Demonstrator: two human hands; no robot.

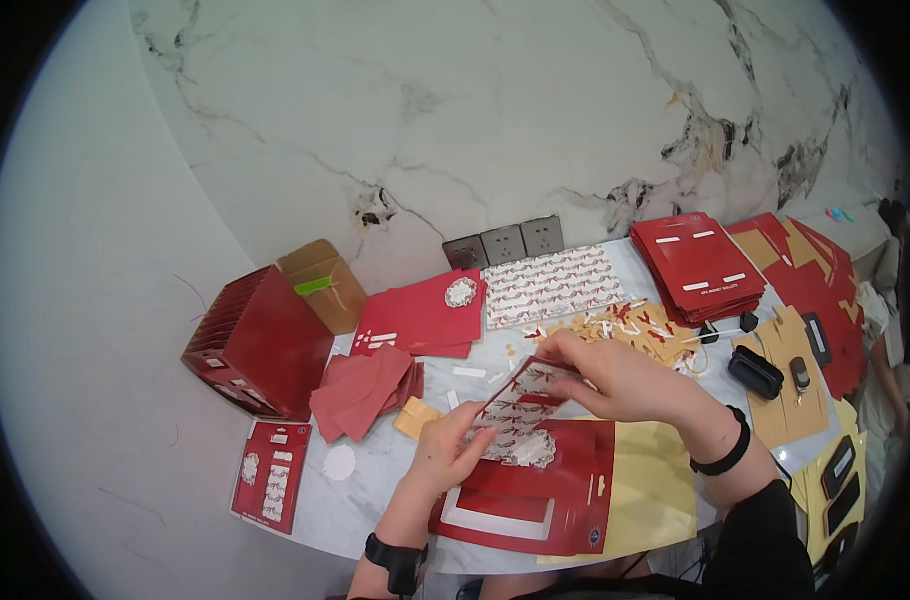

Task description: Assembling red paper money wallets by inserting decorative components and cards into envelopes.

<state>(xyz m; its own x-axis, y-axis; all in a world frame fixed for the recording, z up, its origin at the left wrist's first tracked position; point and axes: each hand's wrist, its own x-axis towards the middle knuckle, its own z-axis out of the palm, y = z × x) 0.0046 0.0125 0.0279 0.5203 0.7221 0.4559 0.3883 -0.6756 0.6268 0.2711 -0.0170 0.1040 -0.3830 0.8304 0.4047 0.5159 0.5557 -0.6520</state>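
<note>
Over the table's front part, my left hand (443, 445) and my right hand (615, 378) both grip a small white paper envelope (520, 415) printed with dark red bows. It is tilted, with a red edge along its upper side; whether it is one or a small stack I cannot tell. Fingers of my left hand close on its lower left side, those of my right on its upper end. Beneath lies a red packaging card (580, 460) with a white-edged rectangular window and a scalloped white label (537, 450). Under that card is a yellow sheet (660, 480).
Red envelopes (360, 395) lie left of my hands, near a standing row of red cards (275, 345) and a cardboard box (325, 285). Bow-patterned sheets (555, 285), paper scraps (630, 330) and stacked red cards (697, 265) fill the back. A black case (755, 372) lies right.
</note>
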